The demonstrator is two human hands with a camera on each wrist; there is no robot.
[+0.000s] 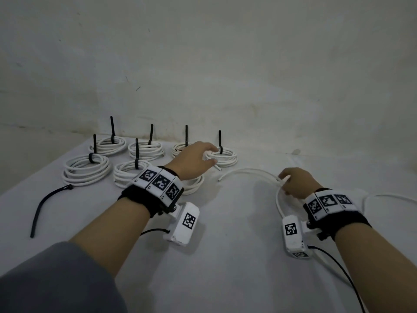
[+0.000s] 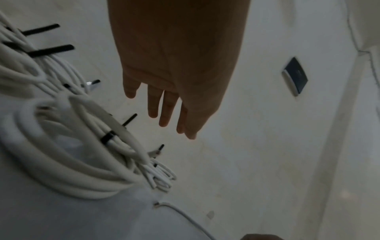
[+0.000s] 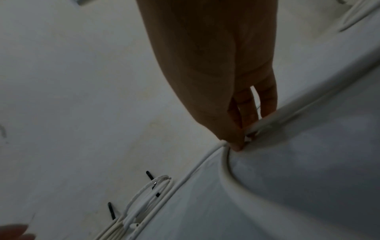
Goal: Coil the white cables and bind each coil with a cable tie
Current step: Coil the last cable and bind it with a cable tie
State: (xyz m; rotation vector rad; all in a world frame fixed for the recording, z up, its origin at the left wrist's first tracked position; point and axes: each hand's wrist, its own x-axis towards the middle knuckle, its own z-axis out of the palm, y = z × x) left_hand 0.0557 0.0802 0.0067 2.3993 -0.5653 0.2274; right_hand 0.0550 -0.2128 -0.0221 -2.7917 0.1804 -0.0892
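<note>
The worktop in front of you is covered in pale grey cloth and runs back to a scuffed white wall. Your left forearm reaches forward and to the right across it, with a grey sleeve pushed up near the elbow. Your right forearm comes in from the lower right, wrist bent slightly inward.

Bound coils of white cable lie in a cluster at the back left of the worktop, each cinched by a black tie with its tail standing up. Your left hand hovers palm down over the right edge of that cluster, beside the rightmost coil. In the left wrist view its fingers are straight and slightly spread, holding nothing.

The loose cable lies on the right half of the worktop, arcing from its free end near the coils to your right hand and curving back toward you beneath the wrist. Your right fingers are pinched together on this cable, thumb against fingertips, where it bends.

A spare black tie lies flat at the left edge, apart from the coils.
</note>
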